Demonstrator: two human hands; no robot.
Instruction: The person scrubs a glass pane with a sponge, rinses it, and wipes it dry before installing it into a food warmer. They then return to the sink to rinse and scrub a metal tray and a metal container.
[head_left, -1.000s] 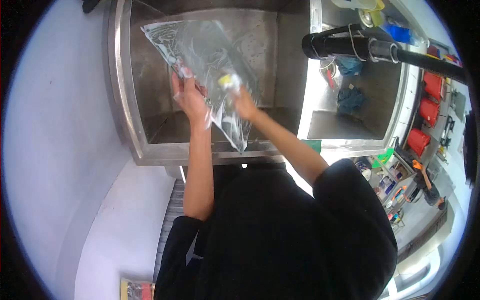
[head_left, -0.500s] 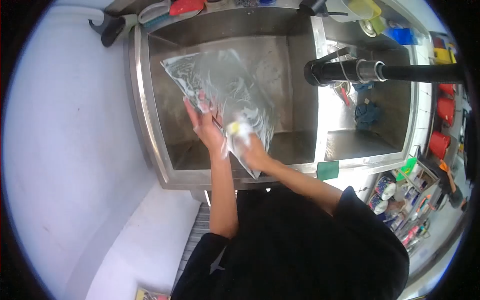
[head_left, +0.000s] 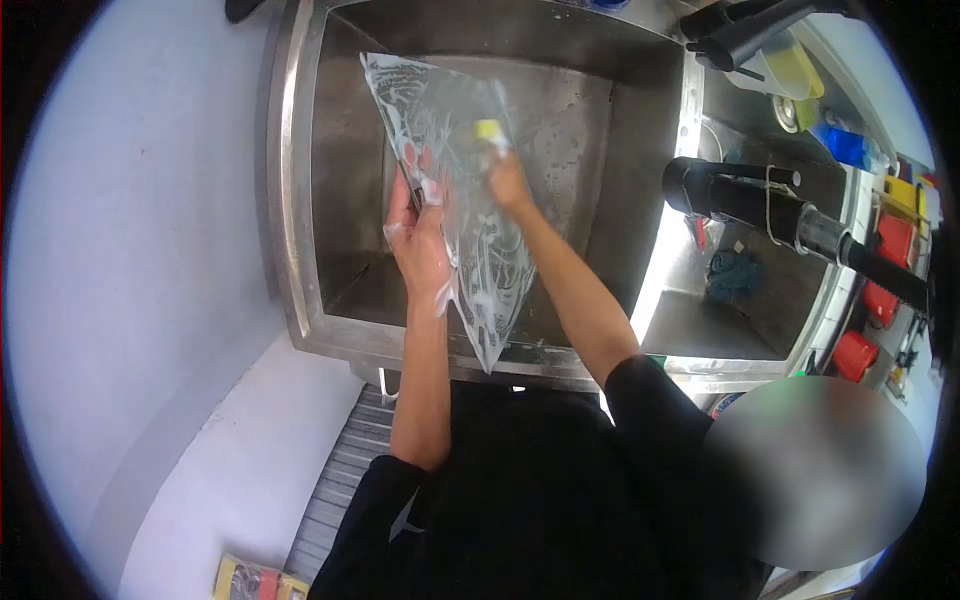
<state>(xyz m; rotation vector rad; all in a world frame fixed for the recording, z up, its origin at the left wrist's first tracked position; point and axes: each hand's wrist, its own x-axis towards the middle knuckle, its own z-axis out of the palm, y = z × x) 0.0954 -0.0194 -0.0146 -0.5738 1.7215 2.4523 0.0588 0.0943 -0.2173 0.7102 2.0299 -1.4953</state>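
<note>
A clear glass pane [head_left: 495, 260], streaked with white suds, stands tilted in the left basin, its lowest corner by the sink's front rim. My left hand [head_left: 425, 245] is closed around the pane's left edge; some fingertips show through the glass. Foam clings to that hand and its wrist. My right hand [head_left: 508, 185] is closed on a yellow-and-white sponge [head_left: 487, 130] at the upper right part of the pane. Motion blurs the sponge and the fingers, so its exact shape is unclear.
The steel sink [head_left: 292, 180] has a second basin on the right, with a blue cloth [head_left: 733, 275] inside. A black faucet [head_left: 740, 195] reaches over the divider. A yellowish container [head_left: 795, 75] stands behind it. A white wall [head_left: 150, 230] rises at left. A grey blur hides the lower right.
My right hand has moved the sponge from the pane's lower left part up to its upper right. My left hand keeps its hold on the edge. The camera view has shifted.
</note>
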